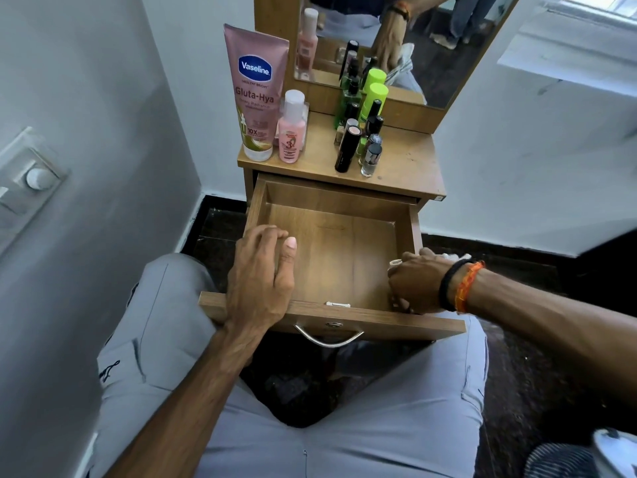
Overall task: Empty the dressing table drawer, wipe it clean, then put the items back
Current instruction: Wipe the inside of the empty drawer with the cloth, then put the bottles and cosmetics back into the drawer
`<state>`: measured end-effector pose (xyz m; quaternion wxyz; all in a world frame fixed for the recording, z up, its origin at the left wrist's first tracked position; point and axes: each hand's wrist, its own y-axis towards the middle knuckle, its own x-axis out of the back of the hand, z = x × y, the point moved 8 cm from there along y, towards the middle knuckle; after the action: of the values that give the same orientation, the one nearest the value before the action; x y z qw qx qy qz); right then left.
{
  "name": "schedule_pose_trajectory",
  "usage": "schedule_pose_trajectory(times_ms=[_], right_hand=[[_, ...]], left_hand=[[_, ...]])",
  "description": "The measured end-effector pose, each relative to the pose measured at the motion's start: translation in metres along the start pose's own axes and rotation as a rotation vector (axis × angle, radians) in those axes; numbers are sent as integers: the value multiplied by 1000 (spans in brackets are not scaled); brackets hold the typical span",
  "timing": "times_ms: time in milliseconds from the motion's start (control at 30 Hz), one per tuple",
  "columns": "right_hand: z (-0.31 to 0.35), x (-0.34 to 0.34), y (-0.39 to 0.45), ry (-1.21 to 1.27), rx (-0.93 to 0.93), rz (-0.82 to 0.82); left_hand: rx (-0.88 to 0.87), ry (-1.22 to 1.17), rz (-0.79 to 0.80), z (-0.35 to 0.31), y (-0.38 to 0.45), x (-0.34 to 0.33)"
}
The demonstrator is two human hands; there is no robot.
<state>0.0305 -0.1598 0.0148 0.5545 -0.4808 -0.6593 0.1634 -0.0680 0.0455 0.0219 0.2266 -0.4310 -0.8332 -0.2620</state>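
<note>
The wooden drawer point(331, 250) of the dressing table is pulled out over my lap, and nothing lies inside it. My left hand point(262, 281) rests on the drawer's front left corner, fingers loosely curled over the edge. My right hand point(413, 284) is inside the drawer at its right wall, closed around a white cloth point(455, 256) that shows only a little past the knuckles. On the tabletop point(406, 167) stand a pink Vaseline tube point(255, 91), a small pink bottle point(291, 127) and a cluster of nail polish and green bottles point(362, 132).
A mirror point(396, 39) rises behind the tabletop and reflects the bottles and my hand. A metal handle point(329, 338) hangs on the drawer front. White walls close in on both sides, with a switch plate point(31, 181) on the left. The floor is dark.
</note>
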Motion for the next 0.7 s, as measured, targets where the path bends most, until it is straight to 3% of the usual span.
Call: schedule_pose_trajectory(times_ms=[133, 200, 267, 400, 533, 600, 700], right_hand=[[-20, 4, -23, 144, -44, 58], [-38, 16, -35, 147, -64, -19], [-64, 32, -50, 282, -85, -222], [-118, 46, -77, 882, -94, -606], [-161, 47, -90, 1414, -240, -1021], [-185, 50, -84, 1425, -372, -1205], [-211, 63, -64, 1235, -576, -1387]], left_hand=[[-1, -13, -9, -1, 0, 2], [8, -11, -8, -1, 1, 3], [17, -6, -2, -1, 2, 2], [22, 27, 24, -3, 2, -2], [39, 67, 46, -2, 1, -4], [47, 69, 59, -2, 1, -4], [57, 66, 72, -1, 0, -5]])
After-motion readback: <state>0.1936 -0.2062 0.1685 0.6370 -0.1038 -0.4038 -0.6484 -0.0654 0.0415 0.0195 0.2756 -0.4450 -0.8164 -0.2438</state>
